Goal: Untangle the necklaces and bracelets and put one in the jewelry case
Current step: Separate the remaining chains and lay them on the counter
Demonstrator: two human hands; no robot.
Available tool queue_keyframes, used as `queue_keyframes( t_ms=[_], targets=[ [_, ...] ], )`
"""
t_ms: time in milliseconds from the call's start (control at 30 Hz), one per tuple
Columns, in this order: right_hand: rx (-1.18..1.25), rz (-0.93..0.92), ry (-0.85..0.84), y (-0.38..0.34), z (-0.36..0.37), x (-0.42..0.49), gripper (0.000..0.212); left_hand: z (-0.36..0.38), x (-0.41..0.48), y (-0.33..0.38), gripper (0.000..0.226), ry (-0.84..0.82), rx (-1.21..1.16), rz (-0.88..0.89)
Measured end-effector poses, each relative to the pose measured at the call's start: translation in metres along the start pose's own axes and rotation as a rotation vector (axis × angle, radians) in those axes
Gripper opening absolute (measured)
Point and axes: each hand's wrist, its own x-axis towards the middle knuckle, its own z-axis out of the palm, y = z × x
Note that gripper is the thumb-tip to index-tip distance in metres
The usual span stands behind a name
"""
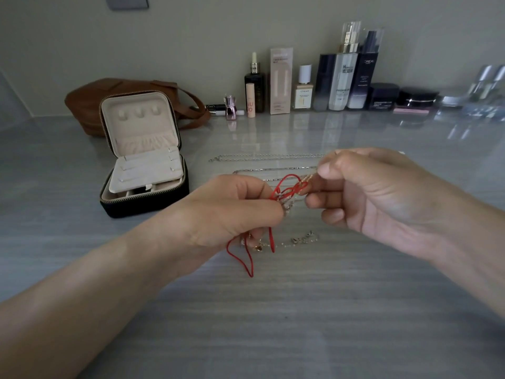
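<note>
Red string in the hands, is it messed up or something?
Yes. The red cord is looped and tangled with a thin chain between the left hand and the right hand, which both pinch the tangle. Its loose end dangles below the left hand. Two silver chains lie straight on the table behind.

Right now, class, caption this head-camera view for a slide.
Left hand and right hand pinch a tangled red cord bracelet near an open black jewelry case.
</note>
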Motion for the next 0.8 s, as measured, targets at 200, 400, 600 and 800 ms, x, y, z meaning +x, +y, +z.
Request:
queue_keyframes(
  t_ms=[200, 400, 600, 800],
  targets=[
    [0.027, 0.005, -0.016, 0.003, 0.003, 0.001, 0.023, 0.000, 0.000, 0.003, 0.020, -0.075, -0.128, -0.022],
    [0.149, -0.010, -0.094, 0.007, 0.001, 0.006, 0.011, 0.002, 0.000, 0.004, 0.008, -0.059, -0.157, -0.024],
    [0.186, -0.059, -0.130, 0.004, -0.006, 0.005, 0.012, -0.001, 0.002, 0.002, 0.006, -0.037, -0.148, -0.011],
    [0.100, -0.122, -0.088, 0.000, -0.010, 0.004, 0.012, -0.005, 0.000, 0.004, 0.008, -0.054, -0.098, 0.003]
  ],
)
